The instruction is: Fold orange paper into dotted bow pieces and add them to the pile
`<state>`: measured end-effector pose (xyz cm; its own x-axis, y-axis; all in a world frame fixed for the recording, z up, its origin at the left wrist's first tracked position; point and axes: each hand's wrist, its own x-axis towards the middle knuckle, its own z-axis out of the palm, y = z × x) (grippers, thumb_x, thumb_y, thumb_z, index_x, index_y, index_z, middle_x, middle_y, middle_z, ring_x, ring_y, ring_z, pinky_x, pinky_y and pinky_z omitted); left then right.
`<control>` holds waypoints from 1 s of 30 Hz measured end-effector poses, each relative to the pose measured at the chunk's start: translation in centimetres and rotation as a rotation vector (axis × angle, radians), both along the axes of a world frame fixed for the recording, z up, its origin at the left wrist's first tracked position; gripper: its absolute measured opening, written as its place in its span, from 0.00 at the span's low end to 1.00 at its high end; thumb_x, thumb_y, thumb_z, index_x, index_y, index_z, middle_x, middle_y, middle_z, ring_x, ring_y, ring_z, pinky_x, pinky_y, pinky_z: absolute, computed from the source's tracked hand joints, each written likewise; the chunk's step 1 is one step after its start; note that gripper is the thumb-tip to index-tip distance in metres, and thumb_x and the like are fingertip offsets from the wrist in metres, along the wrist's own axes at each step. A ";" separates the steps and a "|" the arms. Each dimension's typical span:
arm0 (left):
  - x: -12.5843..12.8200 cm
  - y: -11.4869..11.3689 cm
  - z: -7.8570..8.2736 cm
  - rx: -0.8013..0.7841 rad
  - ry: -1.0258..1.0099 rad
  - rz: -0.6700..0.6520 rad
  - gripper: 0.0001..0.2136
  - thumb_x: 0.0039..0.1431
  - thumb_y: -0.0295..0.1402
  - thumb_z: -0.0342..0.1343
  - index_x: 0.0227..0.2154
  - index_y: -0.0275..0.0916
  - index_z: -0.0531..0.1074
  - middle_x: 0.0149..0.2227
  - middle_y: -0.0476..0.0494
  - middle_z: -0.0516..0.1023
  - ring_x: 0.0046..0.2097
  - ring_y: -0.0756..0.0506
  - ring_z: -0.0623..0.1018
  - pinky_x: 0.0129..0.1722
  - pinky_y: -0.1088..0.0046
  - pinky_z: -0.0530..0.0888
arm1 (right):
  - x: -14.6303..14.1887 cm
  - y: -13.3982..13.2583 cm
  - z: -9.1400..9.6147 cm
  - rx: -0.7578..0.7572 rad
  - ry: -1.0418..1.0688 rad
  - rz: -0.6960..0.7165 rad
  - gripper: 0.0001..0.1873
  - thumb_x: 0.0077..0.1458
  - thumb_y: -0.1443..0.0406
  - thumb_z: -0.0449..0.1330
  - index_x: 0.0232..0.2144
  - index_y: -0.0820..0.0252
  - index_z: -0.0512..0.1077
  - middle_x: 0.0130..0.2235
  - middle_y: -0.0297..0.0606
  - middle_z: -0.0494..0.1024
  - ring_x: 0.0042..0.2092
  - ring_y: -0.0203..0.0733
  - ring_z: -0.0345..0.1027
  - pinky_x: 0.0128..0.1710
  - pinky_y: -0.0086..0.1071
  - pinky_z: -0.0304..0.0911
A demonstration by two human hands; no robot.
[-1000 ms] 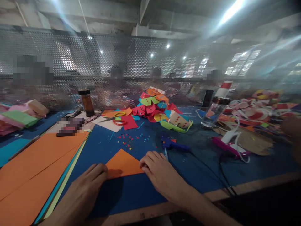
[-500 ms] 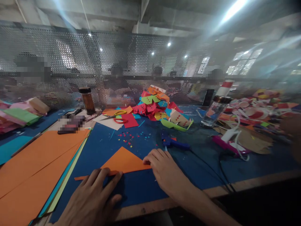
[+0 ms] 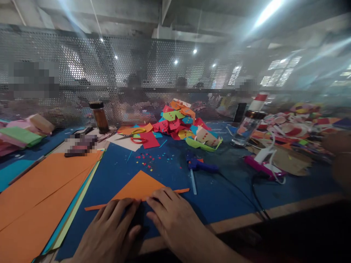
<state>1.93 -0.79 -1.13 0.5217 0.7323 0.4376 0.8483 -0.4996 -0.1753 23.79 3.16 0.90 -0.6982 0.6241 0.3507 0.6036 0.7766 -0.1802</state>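
An orange paper triangle (image 3: 138, 186) lies flat on the blue table top (image 3: 225, 188) close to the near edge. My left hand (image 3: 113, 228) rests palm down with its fingers stretched onto the paper's lower left edge. My right hand (image 3: 171, 217) lies beside it, fingers spread flat on the lower edge near the middle. A thin orange strip sticks out left and right along that edge. Both hands press on the paper and hold nothing.
Stacked orange sheets (image 3: 41, 190) lie at the left. A blue glue gun (image 3: 201, 166) with cable, scissors (image 3: 131, 135), a brown jar (image 3: 99, 117), a heap of coloured paper pieces (image 3: 182, 122), a glass bottle (image 3: 248, 128) and paper craft clutter (image 3: 290, 135) fill the back and right.
Both hands slid toward each other along the lower edge; my right hand moved left from the paper's right corner. A thin orange strip now shows on both sides of the fold.
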 end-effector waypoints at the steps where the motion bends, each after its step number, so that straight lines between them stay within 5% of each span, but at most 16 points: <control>1: -0.2 -0.1 -0.3 0.013 -0.020 0.001 0.18 0.68 0.41 0.47 0.56 0.41 0.70 0.48 0.39 0.81 0.45 0.38 0.80 0.39 0.60 0.79 | 0.4 0.0 0.0 -0.002 0.015 -0.012 0.14 0.70 0.63 0.52 0.54 0.60 0.70 0.50 0.40 0.76 0.51 0.47 0.67 0.52 0.42 0.65; 11: -1.1 -0.6 -0.6 0.100 -0.023 0.000 0.19 0.71 0.42 0.42 0.54 0.39 0.71 0.48 0.37 0.82 0.45 0.37 0.82 0.37 0.60 0.82 | 3.6 0.0 0.0 0.048 0.083 -0.113 0.13 0.68 0.66 0.53 0.50 0.59 0.73 0.46 0.42 0.77 0.47 0.47 0.69 0.47 0.42 0.69; 20: -5.4 -1.7 -3.0 0.033 0.085 0.062 0.16 0.70 0.40 0.46 0.54 0.48 0.73 0.53 0.41 0.80 0.51 0.35 0.80 0.42 0.55 0.82 | 3.7 0.3 -0.5 0.007 0.134 -0.113 0.12 0.67 0.68 0.53 0.48 0.57 0.73 0.45 0.39 0.77 0.47 0.46 0.68 0.46 0.42 0.69; 30: -7.7 -2.5 -5.3 -0.026 -0.092 0.148 0.26 0.67 0.44 0.51 0.66 0.54 0.57 0.60 0.45 0.74 0.57 0.38 0.77 0.52 0.59 0.79 | 3.8 0.7 0.1 -0.011 0.082 -0.110 0.09 0.65 0.69 0.54 0.44 0.56 0.73 0.43 0.39 0.76 0.45 0.46 0.68 0.43 0.39 0.68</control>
